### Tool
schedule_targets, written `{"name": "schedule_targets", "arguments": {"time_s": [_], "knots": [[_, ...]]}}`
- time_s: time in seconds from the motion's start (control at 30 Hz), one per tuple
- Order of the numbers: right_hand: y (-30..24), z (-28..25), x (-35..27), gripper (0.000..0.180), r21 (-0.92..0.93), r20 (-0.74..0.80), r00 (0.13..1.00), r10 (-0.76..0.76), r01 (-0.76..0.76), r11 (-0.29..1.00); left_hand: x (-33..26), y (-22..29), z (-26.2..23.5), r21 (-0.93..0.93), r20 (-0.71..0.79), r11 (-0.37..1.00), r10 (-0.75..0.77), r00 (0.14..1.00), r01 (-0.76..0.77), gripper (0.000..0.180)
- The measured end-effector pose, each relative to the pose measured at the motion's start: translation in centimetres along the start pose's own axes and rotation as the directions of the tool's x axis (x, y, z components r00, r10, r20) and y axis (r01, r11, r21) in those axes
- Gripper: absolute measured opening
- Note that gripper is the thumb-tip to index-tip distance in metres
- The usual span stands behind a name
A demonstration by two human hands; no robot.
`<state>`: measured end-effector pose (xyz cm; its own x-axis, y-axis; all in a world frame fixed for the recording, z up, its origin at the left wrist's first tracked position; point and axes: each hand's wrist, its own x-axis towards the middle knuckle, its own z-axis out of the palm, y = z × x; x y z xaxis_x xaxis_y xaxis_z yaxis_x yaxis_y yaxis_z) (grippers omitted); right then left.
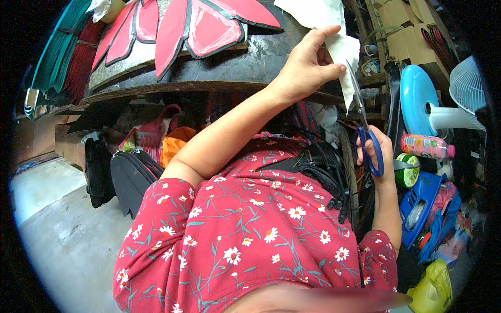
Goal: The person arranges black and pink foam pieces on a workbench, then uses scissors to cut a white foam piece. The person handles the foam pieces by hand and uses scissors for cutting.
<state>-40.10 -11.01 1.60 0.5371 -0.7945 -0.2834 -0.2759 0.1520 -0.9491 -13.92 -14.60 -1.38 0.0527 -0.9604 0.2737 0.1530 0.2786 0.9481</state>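
Note:
My left hand (313, 63) is at the right end of the worktable, its fingers closed on a thin white sheet (350, 52). The sheet's narrow lower end hangs down past the thumb. In my right hand (377, 151) is a pair of scissors (377, 164) with blue handles, blades pointing up. The blades lie along the sheet's right edge, close to my left thumb. Whether they are cutting into it I cannot tell. Pink petal-shaped pieces (214, 32) with black edging lie on the table to the left of my hands.
The dark worktable (266, 57) has bundles of teal strips (62, 57) and dark red strips (86, 57) at its left end. To the right are a fan (467, 86) with a blue base, a pink bottle (428, 146) and a blue basket (422, 203). Black flat pieces (133, 177) hang below.

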Motion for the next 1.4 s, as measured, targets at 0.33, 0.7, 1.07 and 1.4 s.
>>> {"name": "schedule_targets", "arguments": {"time_s": [0.33,0.7,1.07,1.4], "knots": [[0.6,0.4,0.9,0.055,0.075,0.033,0.999,0.010,-0.012,0.997,-0.1,-0.1,0.7,0.025,0.032,0.984,0.176,0.984,-0.177,0.099],[-0.2,0.8,1.2,0.066,0.065,0.025,0.999,0.032,-0.034,0.997,-0.1,-0.6,0.6,0.064,0.080,0.975,0.207,0.975,-0.212,0.101],[-0.6,1.5,0.7,0.055,0.097,0.007,0.999,-0.048,0.048,0.994,-0.5,0.5,0.8,-0.157,0.070,0.969,0.204,0.976,-0.191,0.091],[-0.5,1.7,1.8,0.046,0.059,0.017,0.999,-0.051,0.050,0.997,0.3,0.1,-1.2,-0.035,-0.074,0.992,0.115,0.991,-0.118,0.086]]}}
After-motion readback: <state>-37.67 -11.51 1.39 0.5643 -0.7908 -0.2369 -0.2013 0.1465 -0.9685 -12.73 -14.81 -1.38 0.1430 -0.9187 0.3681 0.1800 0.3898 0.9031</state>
